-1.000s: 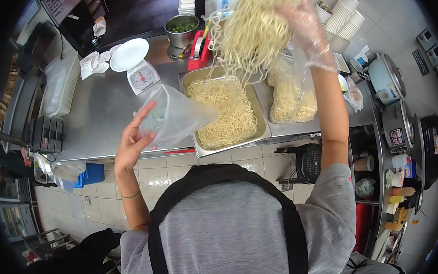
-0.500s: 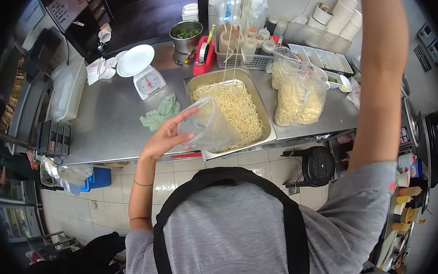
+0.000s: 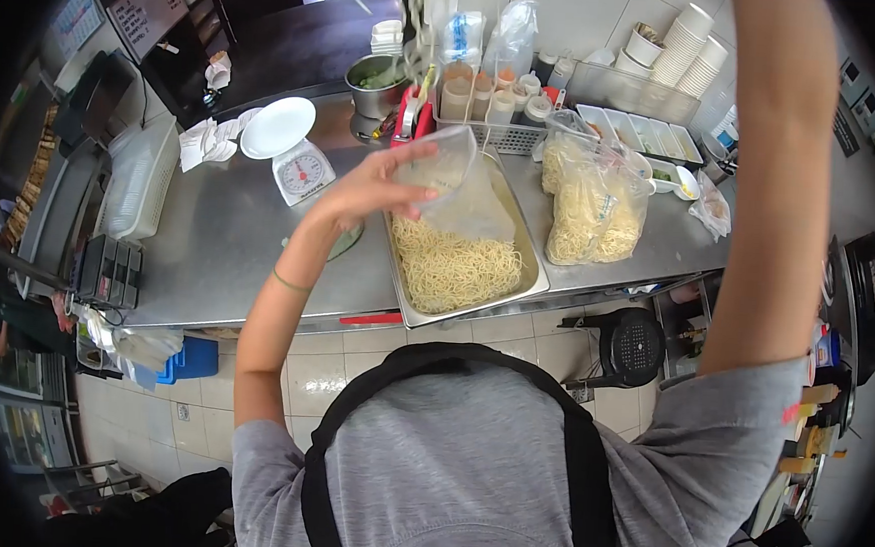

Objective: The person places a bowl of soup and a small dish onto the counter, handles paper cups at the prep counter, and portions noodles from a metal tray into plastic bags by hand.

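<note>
My left hand [image 3: 388, 183] holds a clear plastic bag [image 3: 453, 179] by its rim, thumb and fingers around the mouth, over a metal tray [image 3: 534, 249] of yellow noodles [image 3: 453, 269]. The bag looks empty. My right forearm reaches up past the top edge, so my right hand is out of view. A few noodle strands [image 3: 413, 16] dangle at the top of the view, above the tray and the red tape dispenser [image 3: 417, 117]. Bags of noodles [image 3: 596, 213] stand right of the tray. A green cloth [image 3: 344, 240] lies partly hidden behind my left forearm.
Left of the tray stands a scale [image 3: 303, 172] with a white plate [image 3: 278, 128]. Behind are a pot of green fruit [image 3: 376, 84], a basket of bottles [image 3: 516, 133] and stacked cups [image 3: 682, 48]. A black stool [image 3: 634, 341] stands below the counter's right part.
My right hand rose out of view with the noodles, leaving only strands visible. My left hand moved the bag up and right, over the tray.
</note>
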`<state>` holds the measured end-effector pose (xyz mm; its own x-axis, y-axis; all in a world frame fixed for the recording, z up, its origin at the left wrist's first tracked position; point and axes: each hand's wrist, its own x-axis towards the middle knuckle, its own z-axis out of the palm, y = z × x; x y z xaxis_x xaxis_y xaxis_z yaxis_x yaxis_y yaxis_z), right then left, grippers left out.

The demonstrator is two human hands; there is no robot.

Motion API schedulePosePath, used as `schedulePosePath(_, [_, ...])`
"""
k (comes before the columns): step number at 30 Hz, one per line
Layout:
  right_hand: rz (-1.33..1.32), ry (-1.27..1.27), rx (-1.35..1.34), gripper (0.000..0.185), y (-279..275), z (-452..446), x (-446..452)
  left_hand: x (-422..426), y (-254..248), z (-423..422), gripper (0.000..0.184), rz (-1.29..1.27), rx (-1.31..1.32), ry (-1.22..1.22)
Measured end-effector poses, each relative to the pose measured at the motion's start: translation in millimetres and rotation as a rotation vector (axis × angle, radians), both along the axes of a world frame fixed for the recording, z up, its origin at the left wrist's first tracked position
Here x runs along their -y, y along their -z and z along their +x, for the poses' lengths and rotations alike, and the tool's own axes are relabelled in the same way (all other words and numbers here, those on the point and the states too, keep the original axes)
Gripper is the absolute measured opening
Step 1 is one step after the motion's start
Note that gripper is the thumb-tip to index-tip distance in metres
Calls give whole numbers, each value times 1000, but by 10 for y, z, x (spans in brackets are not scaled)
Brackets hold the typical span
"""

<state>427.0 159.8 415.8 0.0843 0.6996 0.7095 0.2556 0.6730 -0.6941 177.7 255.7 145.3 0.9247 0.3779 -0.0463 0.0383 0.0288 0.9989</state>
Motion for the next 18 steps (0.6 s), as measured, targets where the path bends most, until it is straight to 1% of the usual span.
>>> schedulePosePath(3, [9, -147, -81, 33, 111, -169, -5, -138, -171, 115, 68, -42, -28, -14])
schedulePosePath(5, [3, -316, -170, 33, 281, -362, 4, -203, -262, 150, 65, -48, -57, -15])
schedulePosePath(6, [0, -397, -214, 33, 371, -428, 11, -248, -260, 175, 69, -43, -43, -46])
schedulePosePath(8, [-19, -519, -304, 33, 683, -606, -29, -268, -290, 211, 64, -31, -47, -88])
schedulePosePath(9, [-25, -530, -366, 33, 874, -658, -106, -276, -311, 223, 62, -26, -50, -110])
schedulePosePath(11, [-54, -367, -447, 34, 1336, -648, -297, -310, -295, 260, 57, 17, -78, -116])
schedulePosePath(13, [-141, -66, -449, 34, 1836, -553, -529, -368, -243, 285, 55, 62, -92, -131])
schedulePosePath(15, [-355, 52, -333, 34, 2230, -490, -481, -425, -175, 300, 53, 107, -93, -152])
schedulePosePath(16, [-454, 10, -271, 34, 2418, -431, -438, -454, -170, 309, 63, 144, -183, -134])
schedulePosePath(17, [-553, -31, -209, 34, 2602, -364, -411, -466, -118, 321, 67, 219, -172, -122])
schedulePosePath(18, [-553, -155, -28, 34, 2781, -287, -429, -473, -23, 343, 71, 294, -161, -110])
